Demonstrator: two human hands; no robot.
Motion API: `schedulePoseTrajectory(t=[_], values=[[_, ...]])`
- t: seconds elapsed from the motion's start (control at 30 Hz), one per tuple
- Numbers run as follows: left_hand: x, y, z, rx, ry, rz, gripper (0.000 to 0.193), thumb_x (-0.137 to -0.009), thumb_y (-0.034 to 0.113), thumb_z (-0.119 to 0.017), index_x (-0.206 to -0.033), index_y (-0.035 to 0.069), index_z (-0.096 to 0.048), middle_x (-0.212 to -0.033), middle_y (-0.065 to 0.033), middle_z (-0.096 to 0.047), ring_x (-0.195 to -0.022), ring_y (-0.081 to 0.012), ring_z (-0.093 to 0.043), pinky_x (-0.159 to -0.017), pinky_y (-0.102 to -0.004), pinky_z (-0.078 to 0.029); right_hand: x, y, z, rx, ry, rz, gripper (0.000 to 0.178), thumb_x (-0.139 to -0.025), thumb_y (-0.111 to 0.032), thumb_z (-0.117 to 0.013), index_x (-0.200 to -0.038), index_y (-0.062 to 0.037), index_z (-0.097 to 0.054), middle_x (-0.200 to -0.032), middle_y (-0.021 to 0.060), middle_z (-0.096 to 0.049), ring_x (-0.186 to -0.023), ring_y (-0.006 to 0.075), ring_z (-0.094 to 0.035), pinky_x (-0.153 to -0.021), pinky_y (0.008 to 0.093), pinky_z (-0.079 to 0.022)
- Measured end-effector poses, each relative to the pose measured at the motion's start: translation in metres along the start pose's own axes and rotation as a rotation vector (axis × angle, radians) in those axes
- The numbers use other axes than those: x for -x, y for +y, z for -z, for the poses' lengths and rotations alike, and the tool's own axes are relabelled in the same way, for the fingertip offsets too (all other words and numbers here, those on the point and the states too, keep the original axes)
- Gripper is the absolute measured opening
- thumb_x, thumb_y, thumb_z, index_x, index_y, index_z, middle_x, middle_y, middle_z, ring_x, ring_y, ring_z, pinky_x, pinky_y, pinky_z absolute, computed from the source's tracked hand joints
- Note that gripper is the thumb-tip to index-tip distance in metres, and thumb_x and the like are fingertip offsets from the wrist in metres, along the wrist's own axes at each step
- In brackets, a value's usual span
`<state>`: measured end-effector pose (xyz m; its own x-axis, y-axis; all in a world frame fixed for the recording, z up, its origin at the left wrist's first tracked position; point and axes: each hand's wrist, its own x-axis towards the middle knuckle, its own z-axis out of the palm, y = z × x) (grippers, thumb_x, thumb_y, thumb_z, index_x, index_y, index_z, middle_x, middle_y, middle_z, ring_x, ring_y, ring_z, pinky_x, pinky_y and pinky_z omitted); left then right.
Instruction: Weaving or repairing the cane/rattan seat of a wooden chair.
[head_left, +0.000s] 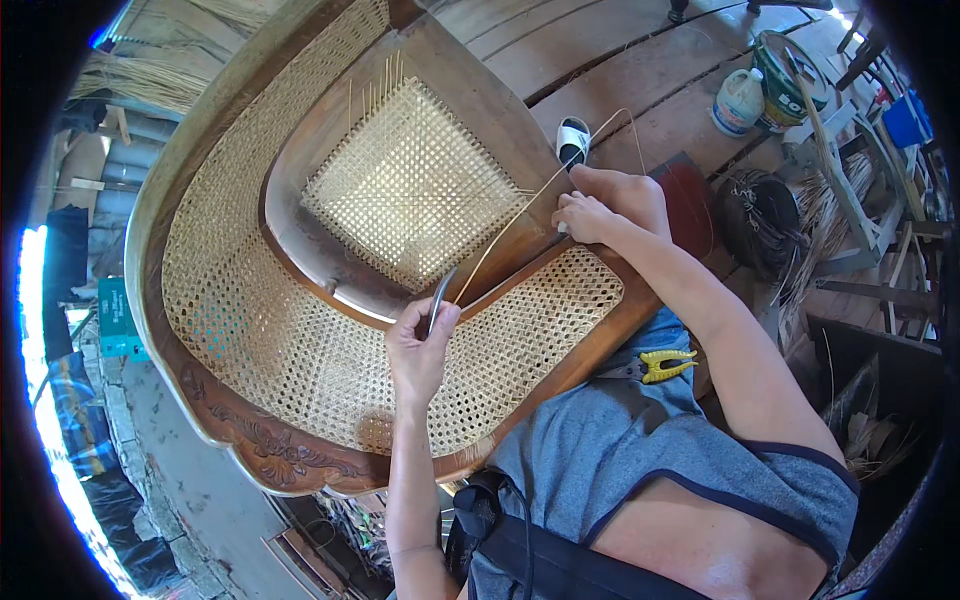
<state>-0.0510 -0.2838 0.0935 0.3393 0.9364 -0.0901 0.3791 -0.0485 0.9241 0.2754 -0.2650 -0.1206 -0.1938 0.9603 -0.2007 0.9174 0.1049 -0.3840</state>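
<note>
**Cane seat of a wooden armchair, weave nearly complete, with a working strand in hand**

The cane seat panel (pixel 415 185) lies in the middle of the chair's wooden seat frame (pixel 475 95), its mesh spanning the opening from edge to edge. Most of the weaving therefore appears done; the loose cane ends (pixel 388 85) projecting at the far corner, and short ones at the right corner, suggest that finishing along the border remains. The curved woven back panel (pixel 260 350) looks complete.

The left hand (pixel 420 335) is just beyond the panel's near corner, thumb and fingers closed around a curved metal tool (pixel 438 300). A long cane strand (pixel 497 240) rises from beside its thumb, crosses the seat's right side and loops above the right hand (pixel 585 217). That hand's fingers are bent at the frame's right edge, apart from the panel; whether they grip anything cannot be told. Yellow-handled pliers (pixel 666 366) rest on the person's clothing. Farther off stand a bottle (pixel 738 103) and a green bucket (pixel 780 75).
</note>
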Motion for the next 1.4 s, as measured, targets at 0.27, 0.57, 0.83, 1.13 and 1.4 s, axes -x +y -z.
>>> schedulePoseTrajectory(t=[0.27, 0.57, 0.83, 1.13, 1.4], values=[[0.027, -0.022, 0.004, -0.032, 0.057, 0.081, 0.013, -0.09, 0.011, -0.07, -0.097, 0.0, -0.068, -0.074, 0.0053, -0.057, -0.066, -0.0012, -0.046, -0.058, -0.0177, -0.038, 0.053, -0.048, 0.103, -0.474, 0.174, -0.07, 0.034, -0.077, 0.0, -0.058, -0.109, -0.0093, -0.063, -0.108, 0.0142, -0.06, -0.105, 0.0322, -0.06, -0.087, 0.0439, -0.051], [0.034, -0.039, -0.021, -0.035, 0.17, 0.134, 0.014, -0.091, 0.013, -0.068, -0.092, 0.0, -0.064, -0.072, 0.0048, -0.055, -0.066, -0.0028, -0.047, -0.058, -0.0208, -0.04, 0.038, -0.12, 0.057, -0.682, -0.113, 0.302, 0.03, -0.094, -0.033, -0.06, -0.095, -0.0048, -0.071, -0.083, 0.011, -0.071, -0.072, 0.0193, -0.067, -0.067, 0.0371, -0.054], [0.035, -0.028, -0.042, -0.349, 0.19, -0.149, 0.015, -0.085, 0.004, -0.068, -0.098, -0.003, -0.066, -0.076, -0.0138, -0.066, -0.064, -0.0157, -0.062, -0.06, -0.0331, -0.049, 0.077, -0.221, 0.042, -1.312, 0.242, 0.111, 0.025, -0.099, -0.027, -0.055, -0.105, -0.005, -0.064, -0.072, -0.0011, -0.057, -0.058, 0.0043, -0.051, -0.051, 0.0199, -0.041], [0.054, -0.009, -0.01, -0.27, 0.031, 0.078, 0.004, -0.085, 0.003, -0.066, -0.086, -0.001, -0.066, -0.069, -0.0071, -0.063, -0.056, -0.008, -0.055, -0.052, -0.0246, -0.044, 0.076, -0.188, 0.119, -1.643, -0.181, -0.087, 0.025, -0.098, -0.029, -0.055, -0.105, -0.0056, -0.06, -0.096, 0.0044, -0.062, -0.075, 0.0117, -0.059, -0.068, 0.029, -0.048], [0.129, 0.093, 0.214, -0.841, 0.681, -0.03, 0.011, -0.091, 0.007, -0.062, -0.098, 0.0, -0.063, -0.081, -0.0066, -0.063, -0.075, -0.0139, -0.059, -0.07, -0.0281, -0.049, 0.086, -0.147, 0.169, -1.126, -0.274, -0.094, 0.032, -0.09, -0.035, -0.068, -0.1, -0.0049, -0.062, -0.072, -0.0005, -0.057, -0.051, 0.0072, -0.049, -0.041, 0.0233, -0.039]])
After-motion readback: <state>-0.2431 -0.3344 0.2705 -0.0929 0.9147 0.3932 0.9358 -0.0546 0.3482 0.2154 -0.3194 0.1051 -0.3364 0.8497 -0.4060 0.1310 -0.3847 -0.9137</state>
